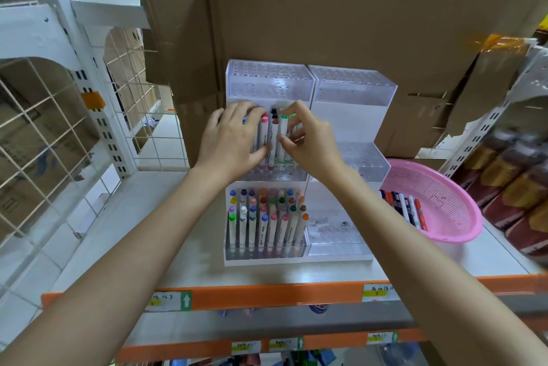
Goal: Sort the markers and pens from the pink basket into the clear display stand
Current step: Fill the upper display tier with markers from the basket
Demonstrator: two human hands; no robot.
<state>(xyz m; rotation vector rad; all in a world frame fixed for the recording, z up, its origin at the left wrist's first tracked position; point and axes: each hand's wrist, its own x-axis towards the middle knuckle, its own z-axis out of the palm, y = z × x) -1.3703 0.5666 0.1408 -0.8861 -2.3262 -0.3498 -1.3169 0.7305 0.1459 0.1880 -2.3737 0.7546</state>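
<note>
The clear display stand (341, 92) rises in three tiers at the middle of the shelf. Its lowest left tier is packed with several upright markers (267, 220). On the middle left tier stand several markers, among them a pink-capped marker (264, 131) and a green-capped marker (283, 128). My left hand (234, 140) curls round the pink-capped marker and its neighbours. My right hand (308, 140) pinches the green-capped marker between thumb and fingers. The pink basket (444, 202) sits to the right and holds several pens (406, 208).
Brown cardboard boxes (326, 15) stand right behind the stand. A white wire grid panel (59, 134) closes off the left side. Brown packaged goods (516, 187) lie at the far right. The shelf's orange front edge (267, 296) carries price labels.
</note>
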